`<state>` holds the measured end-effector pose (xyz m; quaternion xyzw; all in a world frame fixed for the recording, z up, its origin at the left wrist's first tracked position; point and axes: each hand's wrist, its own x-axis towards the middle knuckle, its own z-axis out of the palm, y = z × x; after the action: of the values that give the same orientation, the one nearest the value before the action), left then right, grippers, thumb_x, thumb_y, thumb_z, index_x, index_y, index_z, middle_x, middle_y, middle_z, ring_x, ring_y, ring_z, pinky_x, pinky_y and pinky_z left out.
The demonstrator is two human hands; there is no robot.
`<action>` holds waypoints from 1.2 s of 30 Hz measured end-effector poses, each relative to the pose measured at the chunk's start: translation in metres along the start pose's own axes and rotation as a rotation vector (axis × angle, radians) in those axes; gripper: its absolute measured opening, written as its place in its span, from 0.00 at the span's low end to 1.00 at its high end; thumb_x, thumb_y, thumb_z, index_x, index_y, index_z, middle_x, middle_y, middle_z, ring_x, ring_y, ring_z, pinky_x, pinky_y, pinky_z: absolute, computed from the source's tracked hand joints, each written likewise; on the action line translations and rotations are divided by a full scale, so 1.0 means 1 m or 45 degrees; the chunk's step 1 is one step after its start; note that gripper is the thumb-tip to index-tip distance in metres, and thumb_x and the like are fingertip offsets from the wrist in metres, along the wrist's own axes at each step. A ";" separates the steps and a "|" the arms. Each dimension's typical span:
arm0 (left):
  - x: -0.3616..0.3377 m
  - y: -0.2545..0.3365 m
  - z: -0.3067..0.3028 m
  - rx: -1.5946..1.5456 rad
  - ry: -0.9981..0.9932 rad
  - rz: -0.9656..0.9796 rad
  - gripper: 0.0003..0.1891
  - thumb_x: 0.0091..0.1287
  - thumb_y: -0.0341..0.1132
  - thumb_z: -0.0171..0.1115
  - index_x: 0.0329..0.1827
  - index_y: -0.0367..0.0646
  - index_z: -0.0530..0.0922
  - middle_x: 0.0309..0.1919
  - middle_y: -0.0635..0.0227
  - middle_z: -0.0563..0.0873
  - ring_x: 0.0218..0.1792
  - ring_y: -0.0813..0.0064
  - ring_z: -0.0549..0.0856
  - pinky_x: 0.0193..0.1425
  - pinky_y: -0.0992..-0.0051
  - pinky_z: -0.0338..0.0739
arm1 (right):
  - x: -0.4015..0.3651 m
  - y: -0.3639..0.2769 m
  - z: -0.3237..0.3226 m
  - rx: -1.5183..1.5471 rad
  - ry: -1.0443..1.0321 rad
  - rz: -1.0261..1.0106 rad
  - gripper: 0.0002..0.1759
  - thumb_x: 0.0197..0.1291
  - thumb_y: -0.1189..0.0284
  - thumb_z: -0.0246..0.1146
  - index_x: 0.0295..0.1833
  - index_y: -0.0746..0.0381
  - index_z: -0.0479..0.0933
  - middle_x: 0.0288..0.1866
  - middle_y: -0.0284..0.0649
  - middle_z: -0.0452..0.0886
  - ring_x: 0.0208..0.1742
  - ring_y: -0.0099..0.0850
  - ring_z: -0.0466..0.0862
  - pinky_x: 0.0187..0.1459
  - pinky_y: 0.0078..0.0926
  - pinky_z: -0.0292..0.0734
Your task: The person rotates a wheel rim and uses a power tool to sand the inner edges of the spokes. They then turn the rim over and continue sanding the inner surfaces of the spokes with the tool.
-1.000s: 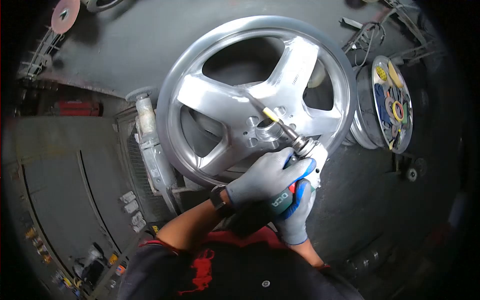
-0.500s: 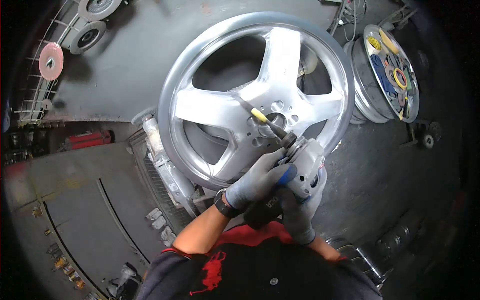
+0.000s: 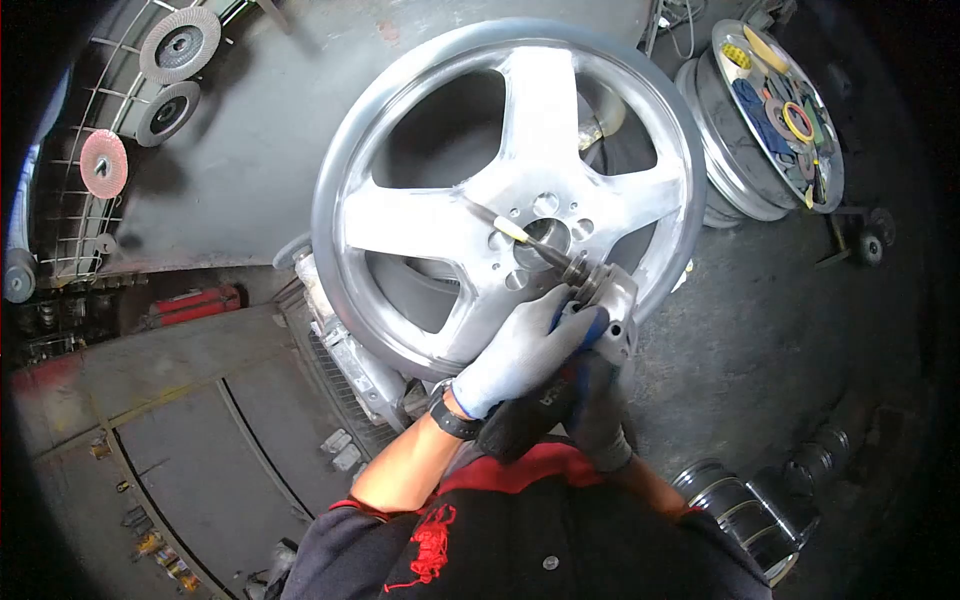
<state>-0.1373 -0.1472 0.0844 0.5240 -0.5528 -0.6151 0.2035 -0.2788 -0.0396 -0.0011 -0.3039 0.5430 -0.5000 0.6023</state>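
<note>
In the head view, my gloved left hand (image 3: 515,350) is wrapped round the grey head of an angle grinder (image 3: 612,296), its blue-tipped thumb across the top. My gloved right hand (image 3: 598,405) is closed on the grinder's other side, by its black body, with its fingers partly hidden and slightly blurred. A narrow shaft (image 3: 545,250) with a pale yellow band runs from the grinder's head over the hub of a bare metal alloy wheel (image 3: 560,100). Its thin tip lies near the base of the left spoke; whether it touches cannot be made out.
Grinding discs (image 3: 180,45) hang on a wire rack at the upper left. Another wheel rim (image 3: 740,150), carrying tape rolls and cloths, stands at the right. A metal cylinder-like part (image 3: 350,350) sits beside the wheel. Shiny round rims (image 3: 735,510) lie lower right.
My view has shifted slightly. My right hand has come from the right side of the grinder's head down towards its body. The shaft stays over the wheel's hub area.
</note>
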 end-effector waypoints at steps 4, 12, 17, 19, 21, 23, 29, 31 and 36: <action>0.019 0.012 0.008 0.006 -0.083 -0.060 0.28 0.76 0.51 0.55 0.60 0.30 0.77 0.42 0.48 0.88 0.47 0.65 0.87 0.56 0.68 0.77 | 0.011 -0.006 0.003 0.480 0.038 0.198 0.34 0.70 0.57 0.56 0.74 0.64 0.61 0.66 0.43 0.73 0.65 0.33 0.77 0.62 0.32 0.77; 0.002 0.010 -0.004 0.326 -0.030 -0.158 0.28 0.75 0.53 0.57 0.56 0.31 0.78 0.38 0.46 0.87 0.42 0.60 0.88 0.51 0.65 0.79 | 0.011 -0.016 0.033 0.413 0.012 0.067 0.28 0.76 0.53 0.48 0.68 0.64 0.69 0.60 0.38 0.75 0.61 0.32 0.77 0.65 0.35 0.72; -0.021 -0.018 -0.015 0.865 0.268 0.373 0.28 0.72 0.52 0.59 0.58 0.32 0.77 0.35 0.50 0.86 0.42 0.49 0.87 0.48 0.62 0.80 | 0.003 -0.003 0.063 0.665 -0.074 0.106 0.30 0.76 0.52 0.49 0.68 0.66 0.67 0.61 0.39 0.74 0.62 0.33 0.76 0.65 0.35 0.71; -0.021 -0.026 -0.022 1.258 0.145 0.552 0.28 0.72 0.54 0.60 0.57 0.33 0.78 0.36 0.49 0.87 0.42 0.49 0.88 0.49 0.61 0.80 | 0.007 -0.032 0.074 0.570 -0.117 -0.083 0.29 0.74 0.57 0.55 0.71 0.65 0.66 0.62 0.40 0.74 0.65 0.34 0.75 0.66 0.35 0.70; -0.019 -0.006 -0.012 0.713 0.137 0.161 0.30 0.72 0.56 0.60 0.56 0.33 0.78 0.37 0.48 0.87 0.42 0.48 0.88 0.49 0.60 0.80 | 0.008 -0.018 0.060 0.049 -0.023 -0.439 0.31 0.71 0.59 0.60 0.72 0.65 0.65 0.64 0.41 0.73 0.66 0.34 0.75 0.68 0.36 0.70; -0.006 -0.008 0.001 0.660 0.103 -0.017 0.30 0.71 0.57 0.60 0.55 0.32 0.78 0.38 0.48 0.88 0.43 0.48 0.88 0.49 0.60 0.80 | 0.008 -0.007 0.046 -0.490 0.065 -0.777 0.34 0.68 0.62 0.64 0.73 0.65 0.64 0.65 0.43 0.73 0.68 0.35 0.74 0.69 0.37 0.69; -0.022 -0.007 -0.013 0.750 0.081 0.019 0.33 0.71 0.58 0.61 0.54 0.28 0.78 0.38 0.43 0.87 0.44 0.47 0.89 0.50 0.59 0.81 | 0.017 0.076 0.071 -0.561 0.538 -1.152 0.40 0.61 0.61 0.72 0.72 0.67 0.65 0.67 0.50 0.72 0.69 0.43 0.75 0.69 0.40 0.69; -0.025 -0.009 -0.017 0.788 0.180 0.122 0.34 0.71 0.59 0.60 0.54 0.27 0.78 0.38 0.41 0.87 0.45 0.47 0.89 0.50 0.59 0.81 | 0.006 0.033 0.067 -0.441 0.281 -0.877 0.37 0.62 0.62 0.71 0.70 0.67 0.67 0.64 0.50 0.74 0.67 0.44 0.76 0.69 0.42 0.69; -0.010 -0.008 -0.004 0.617 0.040 -0.320 0.36 0.70 0.61 0.59 0.56 0.29 0.77 0.39 0.42 0.88 0.44 0.48 0.89 0.50 0.59 0.81 | 0.004 0.006 0.055 -0.140 0.060 -0.396 0.32 0.63 0.66 0.70 0.69 0.67 0.69 0.61 0.50 0.77 0.65 0.44 0.79 0.68 0.44 0.70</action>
<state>-0.1268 -0.1381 0.0819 0.6315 -0.6113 -0.4770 0.0028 -0.2250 -0.0517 0.0047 -0.4050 0.5299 -0.5639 0.4871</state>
